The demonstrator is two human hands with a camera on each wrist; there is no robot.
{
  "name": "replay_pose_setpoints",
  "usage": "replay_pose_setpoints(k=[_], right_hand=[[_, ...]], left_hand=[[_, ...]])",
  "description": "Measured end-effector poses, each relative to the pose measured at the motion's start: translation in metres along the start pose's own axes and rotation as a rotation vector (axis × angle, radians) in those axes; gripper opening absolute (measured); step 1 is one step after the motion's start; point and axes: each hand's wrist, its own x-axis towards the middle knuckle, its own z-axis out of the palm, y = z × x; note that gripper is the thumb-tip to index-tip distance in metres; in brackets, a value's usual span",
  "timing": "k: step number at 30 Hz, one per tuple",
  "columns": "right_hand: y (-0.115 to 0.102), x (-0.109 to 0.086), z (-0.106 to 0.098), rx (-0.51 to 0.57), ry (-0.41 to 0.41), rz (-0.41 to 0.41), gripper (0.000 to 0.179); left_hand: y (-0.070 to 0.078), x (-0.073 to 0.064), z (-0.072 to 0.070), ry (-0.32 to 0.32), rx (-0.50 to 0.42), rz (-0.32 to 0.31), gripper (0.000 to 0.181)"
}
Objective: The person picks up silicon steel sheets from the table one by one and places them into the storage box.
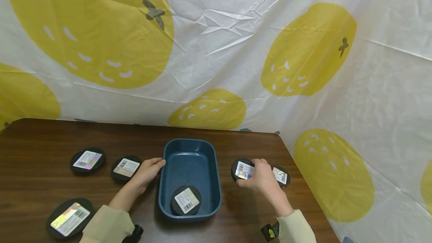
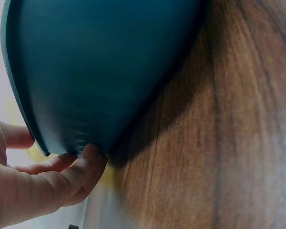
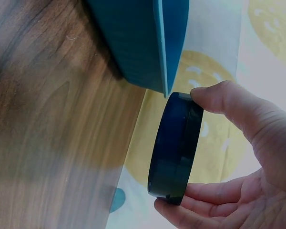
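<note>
My left hand (image 1: pixel 147 174) grips the far left side of a deep blue rectangular pan (image 1: pixel 218 186), thumb at the rim and fingers against the outer wall (image 2: pixel 90 71). Inside the pan, toward its near end, lies a flat round black case (image 1: pixel 186 200) with a white barcode label. On the right, my right hand (image 1: pixel 262 177) pinches another round black case (image 1: pixel 240 169) between thumb and fingers. The right wrist view shows this case (image 3: pixel 175 148) edge-on, off the table and beside the pan. Partly behind the right hand is one more labelled black case (image 1: pixel 281 176).
Left of the pan, three labelled black cases lie on the brown wooden table (image 1: pixel 20 183): a far one (image 1: pixel 87 161), one by the left hand (image 1: pixel 125 168) and a near one (image 1: pixel 70 218). A white curtain (image 1: pixel 216 55) with yellow fruit hangs behind and to the right.
</note>
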Motion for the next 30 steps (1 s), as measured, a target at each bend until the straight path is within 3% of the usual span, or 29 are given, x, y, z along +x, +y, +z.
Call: replay_pose_setpoints(k=[11, 19, 30], right_hand=[[-0.013, -0.003, -0.003, 0.004, 0.009, -0.041, 0.076], [-0.02, -0.005, -0.002, -0.001, 0.02, -0.075, 0.075], [-0.032, -0.006, -0.003, -0.006, 0.03, -0.109, 0.07]], left_hand=[[-0.011, 0.007, -0.003, -0.002, 0.006, 0.037, 0.059], [-0.001, 0.0, 0.0, -0.002, 0.0, 0.006, 0.051], [-0.001, -0.001, 0.0, -0.004, -0.002, 0.014, 0.05]])
